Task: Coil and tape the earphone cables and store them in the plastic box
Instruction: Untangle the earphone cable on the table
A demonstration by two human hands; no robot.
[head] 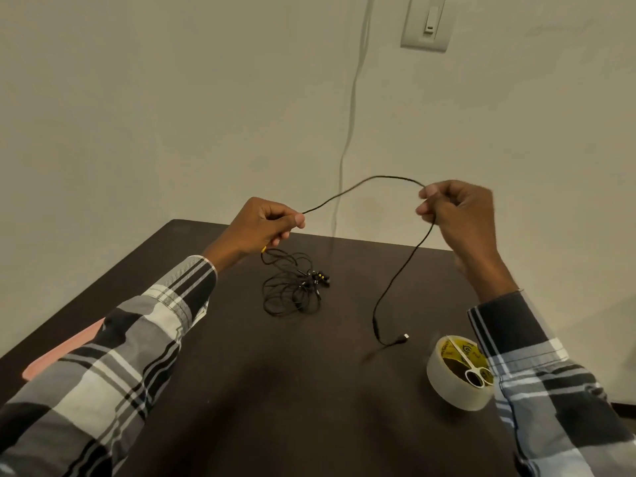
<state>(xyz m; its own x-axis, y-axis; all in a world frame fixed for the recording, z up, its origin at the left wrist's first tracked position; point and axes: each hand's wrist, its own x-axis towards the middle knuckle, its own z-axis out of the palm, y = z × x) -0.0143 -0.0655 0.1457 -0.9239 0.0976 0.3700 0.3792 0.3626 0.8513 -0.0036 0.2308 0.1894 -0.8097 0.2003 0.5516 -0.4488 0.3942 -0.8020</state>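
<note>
A black earphone cable (364,184) arcs in the air between my two hands above the dark table (275,390). My left hand (261,225) pinches one end, with a yellow tip showing under the fingers. My right hand (454,215) pinches the cable further along. From there the cable hangs down to the table and ends in a small plug (403,337). A tangled heap of black earphone cables (292,287) with yellow-marked earbuds lies on the table below my left hand. A roll of clear tape (457,373) stands at the right. No plastic box is in sight.
Small white-handled scissors (471,366) lie across the tape roll. A pink flat object (58,352) lies at the table's left edge, partly under my left sleeve. A pale cord (351,115) hangs down the wall behind the table, beside a wall switch (426,22).
</note>
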